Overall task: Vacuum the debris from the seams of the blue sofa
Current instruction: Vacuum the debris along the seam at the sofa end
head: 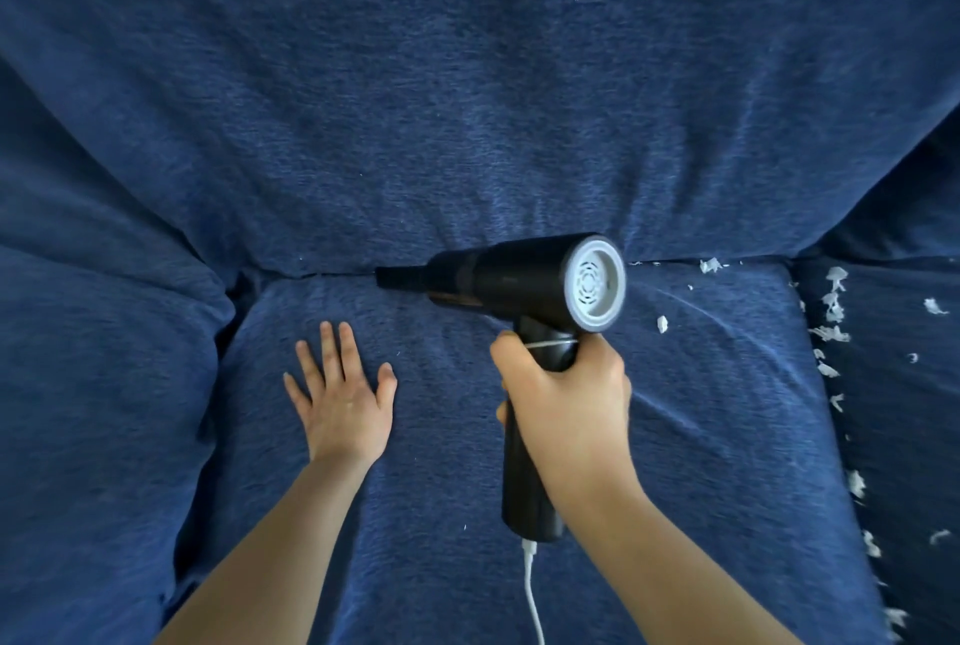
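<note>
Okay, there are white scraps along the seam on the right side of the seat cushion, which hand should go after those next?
Right. The right hand already grips the vacuum, and the white scraps lie on its side. The left hand lies flat on the seat cushion, holding nothing.

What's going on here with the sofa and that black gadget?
A person is vacuuming a blue sofa. Their right hand grips the handle of a black handheld vacuum, whose nozzle points left into the seam between the seat cushion and the backrest. The left hand lies flat, fingers spread, on the seat cushion. A white cord hangs from the handle's base. White paper scraps lie along the seam at the cushion's right edge, not yet picked up.
</note>
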Available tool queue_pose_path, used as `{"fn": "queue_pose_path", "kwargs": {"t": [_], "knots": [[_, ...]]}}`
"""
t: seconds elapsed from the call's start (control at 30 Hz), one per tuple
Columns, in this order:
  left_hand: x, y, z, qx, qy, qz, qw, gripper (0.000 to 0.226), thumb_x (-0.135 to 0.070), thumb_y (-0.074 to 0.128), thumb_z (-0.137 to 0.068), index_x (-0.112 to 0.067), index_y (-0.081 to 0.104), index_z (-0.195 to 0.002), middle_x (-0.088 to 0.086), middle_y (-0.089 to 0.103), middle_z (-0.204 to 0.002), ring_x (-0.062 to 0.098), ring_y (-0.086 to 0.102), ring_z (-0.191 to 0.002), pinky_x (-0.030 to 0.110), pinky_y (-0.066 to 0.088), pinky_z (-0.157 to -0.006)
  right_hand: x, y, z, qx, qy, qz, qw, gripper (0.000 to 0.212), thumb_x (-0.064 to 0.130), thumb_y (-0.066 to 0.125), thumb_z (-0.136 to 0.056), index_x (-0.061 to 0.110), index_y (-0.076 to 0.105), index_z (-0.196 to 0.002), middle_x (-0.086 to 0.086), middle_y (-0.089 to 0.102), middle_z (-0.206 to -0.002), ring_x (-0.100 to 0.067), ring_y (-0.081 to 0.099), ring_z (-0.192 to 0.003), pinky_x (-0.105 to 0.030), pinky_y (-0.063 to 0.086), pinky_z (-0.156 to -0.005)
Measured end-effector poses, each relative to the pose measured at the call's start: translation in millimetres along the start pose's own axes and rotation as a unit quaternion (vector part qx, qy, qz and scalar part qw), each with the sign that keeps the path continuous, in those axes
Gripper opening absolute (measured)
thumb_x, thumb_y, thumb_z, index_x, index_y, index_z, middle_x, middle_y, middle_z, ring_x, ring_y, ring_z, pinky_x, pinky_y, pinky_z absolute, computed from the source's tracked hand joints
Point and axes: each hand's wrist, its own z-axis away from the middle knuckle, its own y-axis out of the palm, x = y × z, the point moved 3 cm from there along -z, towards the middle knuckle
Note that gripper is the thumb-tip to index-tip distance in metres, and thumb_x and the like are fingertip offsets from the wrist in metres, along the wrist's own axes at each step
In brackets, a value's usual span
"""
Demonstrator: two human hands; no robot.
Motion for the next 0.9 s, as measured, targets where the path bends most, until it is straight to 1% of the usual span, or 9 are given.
{"fn": "queue_pose_path", "kwargs": {"t": [0.17, 0.3, 0.37, 0.43, 0.53, 0.6, 0.73, 0.83, 0.9], "knots": [[-1.1, -0.5, 2.3, 0.0, 0.0, 0.0, 1.0, 0.07, -0.052, 0.014, -0.096, -0.019, -0.016, -0.151, 0.0, -0.02, -0.159, 0.028, -0.02, -0.146, 0.051, -0.01, -0.117, 7.1, -5.7, 0.6, 0.071, -0.081, 0.123, 0.987, 0.025, 0.035, 0.073, -0.073, 0.032, 0.048, -0.07, 0.025, 0.062, -0.06, -0.001, 0.056, -0.058, -0.021, 0.039, -0.056], [-1.4, -2.9, 0.1, 0.012, 0.006, 0.001, 1.0, 0.077, -0.047, 0.03, -0.099, -0.019, -0.022, -0.149, 0.001, -0.026, -0.157, 0.029, -0.025, -0.144, 0.051, -0.014, -0.114, 13.6, -9.5, 3.3, 0.128, -0.206, 0.247, 0.938, 0.03, 0.046, 0.072, -0.07, 0.032, 0.048, -0.082, 0.016, 0.061, -0.069, -0.01, 0.059, -0.064, -0.028, 0.046, -0.055], [2.6, 3.8, -2.7, 0.023, 0.013, -0.014, 1.0, 0.086, -0.045, 0.043, -0.096, -0.019, -0.018, -0.151, 0.003, -0.026, -0.158, 0.031, -0.025, -0.144, 0.053, -0.014, -0.114, 16.2, -0.2, 1.8, 0.12, -0.297, 0.31, 0.895, 0.037, 0.054, 0.067, -0.069, 0.034, 0.038, -0.081, 0.014, 0.057, -0.067, -0.012, 0.05, -0.055, -0.019, 0.033, -0.046], [9.5, 9.0, -6.5, 0.027, 0.018, 0.0, 0.999, 0.094, -0.036, 0.061, -0.089, -0.019, -0.005, -0.154, 0.006, -0.012, -0.161, 0.031, -0.016, -0.146, 0.057, -0.007, -0.116, 22.7, 13.4, -0.9, 0.089, -0.361, 0.358, 0.856, 0.04, 0.055, 0.068, -0.064, 0.032, 0.041, -0.08, 0.012, 0.057, -0.062, -0.013, 0.05, -0.047, -0.019, 0.02, -0.041], [22.7, 18.5, -9.3, 0.046, 0.01, 0.046, 0.998, 0.098, -0.03, 0.071, -0.08, -0.022, 0.007, -0.154, 0.006, 0.004, -0.162, 0.025, -0.009, -0.148, 0.048, -0.011, -0.118, 25.2, 26.5, -2.6, 0.061, -0.412, 0.382, 0.825, 0.043, 0.054, 0.075, -0.059, 0.026, 0.051, -0.08, 0.009, 0.058, -0.058, -0.017, 0.056, -0.043, -0.023, 0.025, -0.045], [16.3, 9.7, -6.6, 0.032, 0.01, 0.057, 0.998, 0.083, -0.033, 0.061, -0.086, -0.015, 0.016, -0.153, 0.012, 0.01, -0.161, 0.03, -0.002, -0.149, 0.049, -0.011, -0.118, 25.6, 22.9, -5.2, 0.051, -0.404, 0.371, 0.835, 0.044, 0.056, 0.077, -0.059, 0.026, 0.053, -0.08, 0.009, 0.057, -0.056, -0.017, 0.054, -0.041, -0.022, 0.026, -0.043], [-1.2, -3.2, -2.1, -0.006, 0.013, 0.031, 0.999, 0.075, -0.041, 0.039, -0.098, -0.017, -0.006, -0.153, 0.002, -0.015, -0.161, 0.027, -0.021, -0.146, 0.047, -0.017, -0.114, 24.6, -1.0, -11.1, 0.051, -0.35, 0.341, 0.871, 0.041, 0.066, 0.058, -0.066, 0.029, 0.05, -0.08, 0.009, 0.055, -0.055, -0.015, 0.037, -0.045, -0.02, 0.021, -0.043], [-4.6, -7.3, 0.3, 0.003, -0.001, 0.023, 1.0, 0.073, -0.042, 0.033, -0.099, -0.015, -0.007, -0.153, 0.004, -0.014, -0.161, 0.029, -0.017, -0.146, 0.052, -0.01, -0.115, 20.3, -21.3, -14.4, 0.082, -0.314, 0.332, 0.886, 0.045, 0.071, 0.048, -0.065, 0.03, 0.049, -0.083, 0.01, 0.059, -0.063, -0.017, 0.048, -0.053, -0.028, 0.036, -0.05], [-5.4, -6.2, 1.0, 0.006, -0.005, 0.022, 1.0, 0.072, -0.047, 0.025, -0.099, -0.015, -0.009, -0.153, 0.003, -0.015, -0.161, 0.028, -0.017, -0.147, 0.052, -0.009, -0.116, 15.6, -34.5, -15.7, 0.076, -0.319, 0.337, 0.883, 0.04, 0.069, 0.05, -0.066, 0.035, 0.038, -0.081, 0.013, 0.052, -0.06, -0.016, 0.049, -0.053, -0.029, 0.038, -0.051]]}}
